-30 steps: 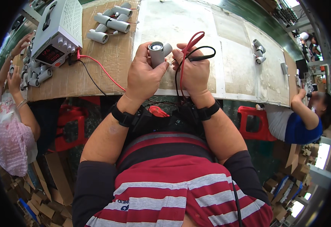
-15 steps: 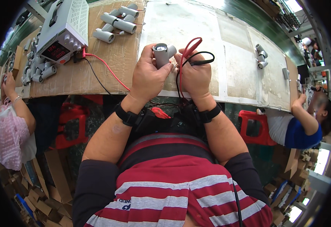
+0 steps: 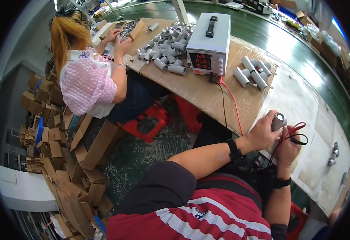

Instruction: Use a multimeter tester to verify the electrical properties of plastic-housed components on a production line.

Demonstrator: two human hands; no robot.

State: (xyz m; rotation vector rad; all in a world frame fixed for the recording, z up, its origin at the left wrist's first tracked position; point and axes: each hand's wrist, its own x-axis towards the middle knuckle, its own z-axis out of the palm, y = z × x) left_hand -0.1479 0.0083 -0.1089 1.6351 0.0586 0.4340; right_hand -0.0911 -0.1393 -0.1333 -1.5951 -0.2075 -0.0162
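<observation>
My left hand (image 3: 261,134) is closed around a short grey cylindrical housing (image 3: 278,121), its open round end facing up. A second grey tube part juts from its side toward my right hand. Right beside it, my right hand (image 3: 287,152) is closed on a pair of test leads, with a red lead (image 3: 299,126) and a black lead (image 3: 306,139) looping out above the fingers. The lead tips are hidden between the two hands, so I cannot tell whether they touch the housing. Both hands are over the near edge of the white-topped table (image 3: 303,92).
A white bench power supply (image 3: 209,40) with a lit red display stands on cardboard, its cables (image 3: 235,106) running toward me. Grey housings lie in a pile (image 3: 169,50), a cluster (image 3: 255,74) and farther right (image 3: 334,154). A co-worker (image 3: 91,80) sits left, near a red stool (image 3: 149,122).
The view has swung left, so the table and my hands appear farther right. My hands keep the same hold on the housing and leads. The digits on the power supply's display look different.
</observation>
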